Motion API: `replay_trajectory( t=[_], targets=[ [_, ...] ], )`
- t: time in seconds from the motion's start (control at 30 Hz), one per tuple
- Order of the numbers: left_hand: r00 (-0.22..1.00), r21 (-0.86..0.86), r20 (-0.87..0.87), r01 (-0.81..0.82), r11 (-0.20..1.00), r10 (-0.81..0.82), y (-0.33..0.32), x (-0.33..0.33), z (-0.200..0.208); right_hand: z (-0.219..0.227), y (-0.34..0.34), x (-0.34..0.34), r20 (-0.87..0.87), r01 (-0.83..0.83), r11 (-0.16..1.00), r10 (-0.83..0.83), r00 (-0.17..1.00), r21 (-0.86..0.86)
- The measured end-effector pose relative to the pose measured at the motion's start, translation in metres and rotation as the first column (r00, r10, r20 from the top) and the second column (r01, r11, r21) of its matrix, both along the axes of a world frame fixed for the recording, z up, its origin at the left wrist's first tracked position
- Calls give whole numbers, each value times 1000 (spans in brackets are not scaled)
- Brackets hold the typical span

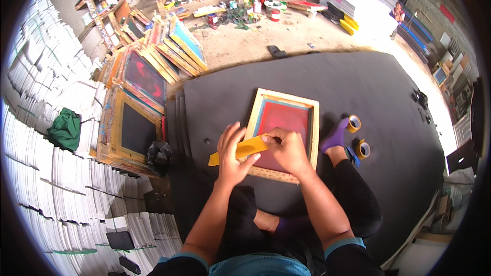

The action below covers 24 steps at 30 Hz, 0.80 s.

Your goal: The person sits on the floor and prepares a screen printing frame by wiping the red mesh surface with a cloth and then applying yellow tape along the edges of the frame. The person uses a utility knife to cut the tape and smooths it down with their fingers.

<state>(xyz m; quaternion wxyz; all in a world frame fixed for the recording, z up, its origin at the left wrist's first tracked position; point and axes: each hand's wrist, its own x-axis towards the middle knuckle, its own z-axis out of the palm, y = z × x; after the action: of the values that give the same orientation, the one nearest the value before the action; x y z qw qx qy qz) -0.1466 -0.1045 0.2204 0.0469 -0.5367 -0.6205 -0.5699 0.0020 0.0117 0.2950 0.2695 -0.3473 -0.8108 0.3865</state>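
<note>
Between my hands runs a strip of yellow adhesive tape (250, 146). My right hand (292, 153) pinches its right end between thumb and fingers. My left hand (232, 157) has its fingers stretched up and its thumb apart; the strip passes behind these fingers, and its free end sticks out to their left. Whether the tape clings to them I cannot tell. Beneath both hands a wooden screen-printing frame (315, 130) with a reddish mesh (281, 116) lies slightly turned, partly covered by my hands.
Two tape rolls (354, 123) (363, 148) and a blue tool (352, 156) lie right of the frame, beside my purple-socked foot (335, 137). Under everything is a dark sheet stack (404, 174). More screen frames (138, 122) lean at left, near white stacks (56, 189). A person (397, 14) stands far right.
</note>
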Motion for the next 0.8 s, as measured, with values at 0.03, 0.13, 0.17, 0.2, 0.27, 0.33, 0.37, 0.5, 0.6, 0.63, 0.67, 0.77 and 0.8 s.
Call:
replay_trajectory(
  t=[0.03, 0.13, 0.17, 0.2, 0.27, 0.33, 0.37, 0.5, 0.6, 0.63, 0.67, 0.77, 0.8],
  targets=[
    [992, -26, 68, 104, 994, -102, 8, -5, -6, 1, 4, 10, -20, -46, 999, 46, 999, -3],
    [734, -193, 553, 573, 796, -394, 27, -9, -25, 1, 20, 45, -49, -46, 996, 42, 998, -80],
    [710, -287, 583, 635, 717, -395, 31, -14, -34, 1, 25, 57, -38, -27, 996, 24, 999, -82],
    [677, -317, 623, 676, 665, -392, 34, -12, -37, -3, 31, 71, -36, -2, 997, -1, 999, -83],
    [614, -368, 698, 749, 551, -369, 38, -8, -42, -11, 42, 96, -37, 48, 994, -52, 998, -95],
    [581, -394, 729, 788, 473, -361, 40, -4, -47, -17, 48, 118, 28, 127, 983, -124, 992, -134],
    [566, -405, 744, 805, 434, -355, 41, -2, -49, -24, 50, 127, 17, 147, 983, -146, 989, -108],
    [583, -489, 720, 811, 321, -378, 39, -7, -83, -48, 60, 161, 46, 214, 974, -211, 976, -69],
    [624, -574, 699, 781, 247, -350, 38, -12, -89, -91, 69, 187, -10, 287, 956, -288, 958, -52],
    [636, -596, 696, 771, 227, -333, 36, -18, -93, -95, 70, 190, 4, 319, 939, -321, 947, -128],
    [671, -638, 668, 739, 216, -322, 34, -26, -101, -99, 70, 193, 21, 349, 915, -353, 935, -203],
    [657, -629, 750, 743, 229, -70, 27, -39, -111, -117, 71, 199, 30, 380, 866, -393, 919, -325],
    [658, -616, 750, 734, 287, -73, 27, -40, -104, -124, 72, 200, 26, 383, 856, -399, 916, -346]
  ],
)
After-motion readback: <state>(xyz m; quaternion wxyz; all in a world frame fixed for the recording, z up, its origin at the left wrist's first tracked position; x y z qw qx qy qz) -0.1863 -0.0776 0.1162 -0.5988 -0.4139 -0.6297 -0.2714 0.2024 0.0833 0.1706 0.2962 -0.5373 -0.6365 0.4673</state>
